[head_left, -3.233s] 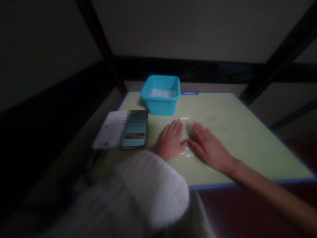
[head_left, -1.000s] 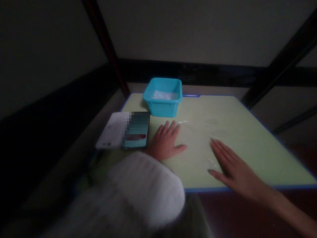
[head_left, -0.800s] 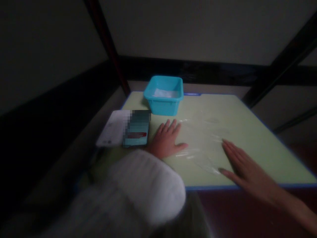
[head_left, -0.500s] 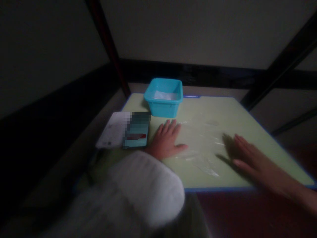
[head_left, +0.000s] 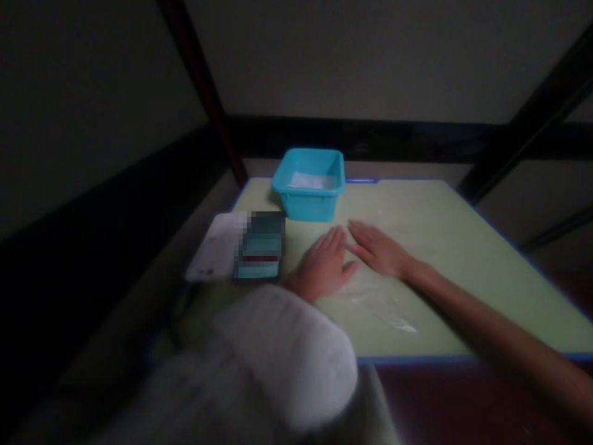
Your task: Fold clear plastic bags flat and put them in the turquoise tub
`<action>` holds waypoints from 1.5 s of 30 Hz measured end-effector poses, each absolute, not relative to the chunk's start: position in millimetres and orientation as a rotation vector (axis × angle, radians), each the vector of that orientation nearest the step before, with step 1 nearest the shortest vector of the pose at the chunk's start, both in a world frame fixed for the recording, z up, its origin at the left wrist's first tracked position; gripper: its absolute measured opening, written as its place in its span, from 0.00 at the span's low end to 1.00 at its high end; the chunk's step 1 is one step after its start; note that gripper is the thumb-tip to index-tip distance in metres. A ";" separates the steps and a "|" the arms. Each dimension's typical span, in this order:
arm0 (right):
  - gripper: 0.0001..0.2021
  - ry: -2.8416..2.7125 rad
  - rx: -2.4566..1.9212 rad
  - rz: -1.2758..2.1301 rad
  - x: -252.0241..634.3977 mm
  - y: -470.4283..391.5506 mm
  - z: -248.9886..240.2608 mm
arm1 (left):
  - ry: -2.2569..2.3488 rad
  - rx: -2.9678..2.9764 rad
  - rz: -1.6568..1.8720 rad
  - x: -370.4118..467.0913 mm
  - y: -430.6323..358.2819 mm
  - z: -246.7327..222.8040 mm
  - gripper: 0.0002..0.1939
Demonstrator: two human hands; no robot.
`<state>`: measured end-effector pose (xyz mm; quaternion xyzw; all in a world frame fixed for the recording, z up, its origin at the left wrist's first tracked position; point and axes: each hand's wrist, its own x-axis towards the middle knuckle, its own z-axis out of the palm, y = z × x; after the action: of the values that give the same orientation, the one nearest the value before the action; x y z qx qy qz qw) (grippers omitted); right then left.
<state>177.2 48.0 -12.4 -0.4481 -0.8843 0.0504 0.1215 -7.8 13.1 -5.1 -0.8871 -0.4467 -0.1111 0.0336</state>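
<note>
Right hand: swung inward from the bench's right side, where it hovered half a second ago, to lie just beside the left fingertips.
Left hand: palm down in much the same spot, its fingers drawn closer together than in that earlier view.
Hold: both hands lie flat and unclenched, clasping nothing; whether the right thumb and left fingers touch cannot be told.
Clear film: creased on the yellow-green bench, apparently running beneath the left hand, its glossy near corner exposed toward the blue-edged front.
Palm work: judged from the flat hands, pressing the film smooth; a steady left palm with slow, light right-hand strokes outward should suit it, since a quick push could drag or bunch so thin a sheet.
Near corner: its creases look likely to need fingertip pressure, worked from the middle out.
Turquoise basket: beyond the hands, white paper inside.
Dark device: left of the hands, beside a pale flat object.
</note>
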 end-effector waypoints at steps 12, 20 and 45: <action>0.35 -2.495 -1.606 0.029 245.6 63.5 -10.0 | -1.422 -2.711 -0.333 -16.6 9.5 -2.3 0.35; 0.33 -2.439 -1.694 0.004 267.7 64.8 -11.2 | -1.467 -2.740 -0.351 -19.6 9.4 -0.3 0.35; 0.05 -2.888 -0.886 0.294 222.1 -84.8 62.6 | -1.439 -3.747 -1.215 -26.9 16.4 15.2 0.09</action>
<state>222.1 -84.8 62.6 -0.2916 -0.9501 0.0969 0.0532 -26.9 16.4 15.2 -0.7728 -0.2968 -0.2505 -0.5020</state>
